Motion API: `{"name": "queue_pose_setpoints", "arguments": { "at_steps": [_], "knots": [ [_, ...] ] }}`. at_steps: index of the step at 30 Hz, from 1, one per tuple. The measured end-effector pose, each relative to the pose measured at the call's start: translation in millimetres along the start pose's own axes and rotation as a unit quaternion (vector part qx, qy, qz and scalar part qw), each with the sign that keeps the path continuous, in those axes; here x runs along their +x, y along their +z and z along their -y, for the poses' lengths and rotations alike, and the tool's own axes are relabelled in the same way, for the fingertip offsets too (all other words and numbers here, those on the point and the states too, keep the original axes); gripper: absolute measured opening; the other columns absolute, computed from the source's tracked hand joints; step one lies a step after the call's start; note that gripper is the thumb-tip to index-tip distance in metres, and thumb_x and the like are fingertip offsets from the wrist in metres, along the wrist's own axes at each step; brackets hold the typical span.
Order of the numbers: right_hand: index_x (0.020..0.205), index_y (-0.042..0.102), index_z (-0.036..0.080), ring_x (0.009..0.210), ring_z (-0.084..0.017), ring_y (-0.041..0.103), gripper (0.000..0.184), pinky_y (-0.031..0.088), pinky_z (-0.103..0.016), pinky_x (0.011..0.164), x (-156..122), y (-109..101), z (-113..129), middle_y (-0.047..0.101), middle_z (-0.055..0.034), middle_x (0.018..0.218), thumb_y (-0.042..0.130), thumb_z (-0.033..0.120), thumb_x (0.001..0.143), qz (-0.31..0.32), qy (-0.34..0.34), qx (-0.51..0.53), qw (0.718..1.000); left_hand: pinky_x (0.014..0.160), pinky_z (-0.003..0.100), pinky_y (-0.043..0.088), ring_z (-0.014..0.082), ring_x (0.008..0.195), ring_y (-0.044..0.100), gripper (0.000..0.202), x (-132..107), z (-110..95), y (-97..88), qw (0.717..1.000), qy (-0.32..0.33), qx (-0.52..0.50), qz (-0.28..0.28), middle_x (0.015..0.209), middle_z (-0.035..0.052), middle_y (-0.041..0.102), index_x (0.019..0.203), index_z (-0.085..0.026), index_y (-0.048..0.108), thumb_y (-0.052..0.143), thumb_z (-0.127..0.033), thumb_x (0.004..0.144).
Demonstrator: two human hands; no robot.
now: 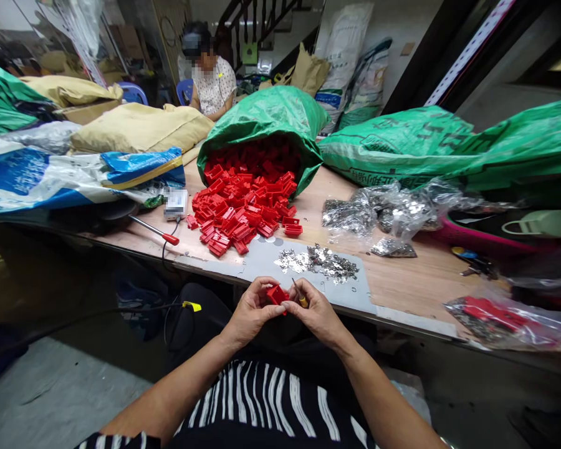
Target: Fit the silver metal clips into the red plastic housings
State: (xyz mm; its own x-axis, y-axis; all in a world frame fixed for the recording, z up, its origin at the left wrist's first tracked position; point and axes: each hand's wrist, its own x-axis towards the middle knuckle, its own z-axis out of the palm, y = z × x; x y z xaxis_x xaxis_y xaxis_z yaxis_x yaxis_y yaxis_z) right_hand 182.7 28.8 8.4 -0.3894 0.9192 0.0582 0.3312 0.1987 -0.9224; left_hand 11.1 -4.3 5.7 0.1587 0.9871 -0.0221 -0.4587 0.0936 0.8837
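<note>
My left hand (pixel 251 312) grips a red plastic housing (pixel 275 294), a small box-like piece, in front of the table's near edge. My right hand (pixel 316 312) has a small pointed tool (pixel 303 300) with a yellowish handle tucked in its fingers, its thin shaft pointing up and away. The right thumb and fingertips also meet the red piece, close to the left thumb. Just beyond my hands, small shiny metal pieces (pixel 331 264) lie scattered on a grey mat (pixel 257 269). Many similar red housings (pixel 243 212) spill from a green woven sack (pixel 271 109).
Bags of metal parts (pixel 393 212) lie right of the mat, near a pink basin (pixel 472 240). Another bag (pixel 509 318) with red and metal pieces sits at the right edge. A red-tipped metal lever (pixel 168 237) juts out at left. Across the table sits another person (pixel 215 84).
</note>
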Motion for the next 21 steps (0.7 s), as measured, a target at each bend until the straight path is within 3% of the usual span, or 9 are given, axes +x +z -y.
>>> {"name": "queue_pose_setpoints", "arguments": {
  "at_steps": [6, 10, 13, 21],
  "knots": [
    [0.1, 0.064, 0.021, 0.088, -0.019, 0.058, 0.019, 0.047, -0.033, 0.08, 7.7, -8.1, 1.4, 0.06, -0.0058, 0.093, 0.048, 0.028, 0.092, -0.04, -0.058, -0.135, 0.988, 0.086, 0.031, 0.047, 0.0177, 0.086, 0.064, 0.037, 17.8, -6.9, -19.7, 0.987, 0.066, 0.137, -0.048, 0.095, 0.0035, 0.07, 0.096, -0.022, 0.061, 0.079, -0.016, 0.065],
    [0.105, 0.066, 0.021, 0.081, -0.019, 0.06, 0.022, 0.049, -0.033, 0.075, 13.0, -7.6, 2.5, 0.063, -0.0055, 0.087, 0.052, 0.023, 0.089, -0.039, -0.071, -0.193, 0.978, 0.09, 0.03, 0.044, 0.0176, 0.086, 0.063, 0.034, 29.0, -11.0, -28.0, 0.971, 0.094, 0.212, -0.062, 0.096, 0.0015, 0.069, 0.095, -0.024, 0.065, 0.077, -0.014, 0.064],
    [0.101, 0.067, 0.021, 0.079, -0.018, 0.062, 0.02, 0.049, -0.031, 0.073, 16.8, -4.5, 3.2, 0.068, -0.0048, 0.088, 0.054, 0.021, 0.087, -0.03, -0.075, -0.209, 0.975, 0.089, 0.03, 0.044, 0.0186, 0.086, 0.062, 0.035, 34.8, -11.3, -29.3, 0.967, 0.08, 0.231, -0.063, 0.09, -0.0001, 0.069, 0.093, -0.025, 0.068, 0.077, -0.013, 0.061],
    [0.097, 0.07, 0.021, 0.084, -0.019, 0.065, 0.019, 0.05, -0.032, 0.076, 22.7, -2.3, 0.7, 0.071, -0.0057, 0.092, 0.055, 0.018, 0.087, 0.002, -0.086, -0.246, 0.965, 0.092, 0.031, 0.043, 0.0209, 0.092, 0.062, 0.038, 38.1, -10.4, -30.9, 0.96, 0.086, 0.262, -0.044, 0.097, 0.0023, 0.072, 0.097, -0.027, 0.073, 0.076, -0.012, 0.062]
  ]
}}
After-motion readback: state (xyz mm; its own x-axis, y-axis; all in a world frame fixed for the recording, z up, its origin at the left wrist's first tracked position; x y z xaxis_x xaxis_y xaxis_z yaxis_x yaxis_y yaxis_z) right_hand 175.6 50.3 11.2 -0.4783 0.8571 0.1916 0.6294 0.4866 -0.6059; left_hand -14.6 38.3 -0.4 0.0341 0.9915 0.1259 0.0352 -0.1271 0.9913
